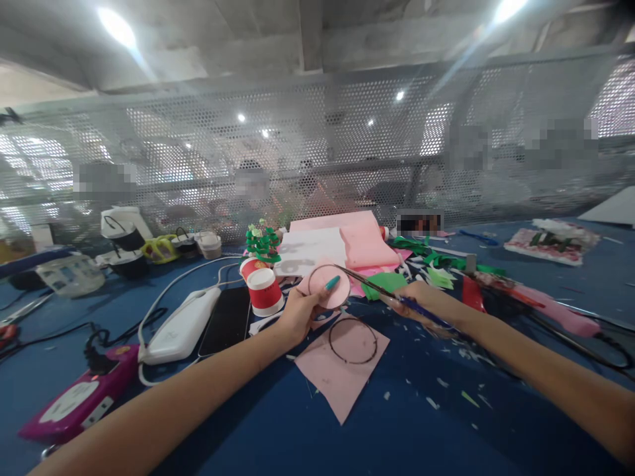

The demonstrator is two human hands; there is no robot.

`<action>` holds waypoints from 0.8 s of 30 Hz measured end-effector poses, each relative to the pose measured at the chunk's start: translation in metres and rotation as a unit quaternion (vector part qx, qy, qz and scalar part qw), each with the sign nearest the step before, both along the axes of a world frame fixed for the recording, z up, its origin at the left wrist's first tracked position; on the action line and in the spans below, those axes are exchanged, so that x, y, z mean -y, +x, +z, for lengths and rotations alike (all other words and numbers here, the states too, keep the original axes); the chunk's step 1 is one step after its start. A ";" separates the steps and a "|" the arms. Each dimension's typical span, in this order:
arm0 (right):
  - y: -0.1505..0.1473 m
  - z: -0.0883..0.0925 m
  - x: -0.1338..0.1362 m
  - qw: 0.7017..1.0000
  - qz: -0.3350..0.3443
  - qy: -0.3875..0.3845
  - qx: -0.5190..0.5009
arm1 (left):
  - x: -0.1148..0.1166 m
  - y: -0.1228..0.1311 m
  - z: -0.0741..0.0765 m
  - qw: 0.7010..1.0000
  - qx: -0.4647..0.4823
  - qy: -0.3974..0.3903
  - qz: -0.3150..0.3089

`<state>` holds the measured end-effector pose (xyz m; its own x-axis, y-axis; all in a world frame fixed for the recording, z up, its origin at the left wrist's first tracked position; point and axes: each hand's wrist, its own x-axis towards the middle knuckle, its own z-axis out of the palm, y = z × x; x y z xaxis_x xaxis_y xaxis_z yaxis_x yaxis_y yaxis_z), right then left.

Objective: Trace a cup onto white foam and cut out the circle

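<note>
My left hand (299, 311) pinches a pink paper circle (325, 285) with a dark outline near its edge, the thumb's teal nail lying on top. Scissors (370, 283) with dark blades and a blue handle are gripped in my right hand (421, 305). Their blade tips reach the upper right edge of the circle; whether they bite into the paper I cannot tell. Below, a pink paper square (342, 390) bearing a drawn dark circle lies flat on the blue table.
Red-and-white paper cups (265, 293) with green curled decoration stand left of centre. A black phone (227, 322), white power bank (184, 325) and purple power strip (84, 396) lie at left. Green scraps and a pink glue gun (555, 311) lie at right. A perforated metal screen (317, 152) closes the back.
</note>
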<state>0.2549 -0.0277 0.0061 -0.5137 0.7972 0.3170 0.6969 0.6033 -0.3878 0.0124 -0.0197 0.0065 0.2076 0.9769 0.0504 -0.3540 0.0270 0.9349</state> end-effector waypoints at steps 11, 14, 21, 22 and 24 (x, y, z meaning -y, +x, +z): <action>0.000 -0.003 0.000 1.000 -0.021 0.012 0.016 | -0.004 -0.003 -0.005 1.000 -0.012 0.000 0.014; 0.000 -0.002 0.000 0.999 -0.023 0.019 0.025 | -0.004 -0.002 -0.004 0.999 0.008 0.013 0.028; -0.001 -0.002 0.000 0.999 -0.016 0.012 0.030 | -0.004 0.001 -0.001 0.998 0.035 0.027 0.047; -0.001 -0.001 0.000 0.999 -0.009 0.013 0.031 | -0.004 0.001 -0.001 0.998 0.034 0.028 0.048; -0.001 -0.001 0.001 0.999 -0.001 0.014 0.031 | -0.003 0.001 -0.001 0.998 0.029 0.029 0.044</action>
<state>0.2540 -0.0288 0.0054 -0.5311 0.7900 0.3062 0.7206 0.6113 -0.3272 0.0131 -0.0164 0.0051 0.1156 0.9864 0.1166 -0.4053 -0.0603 0.9122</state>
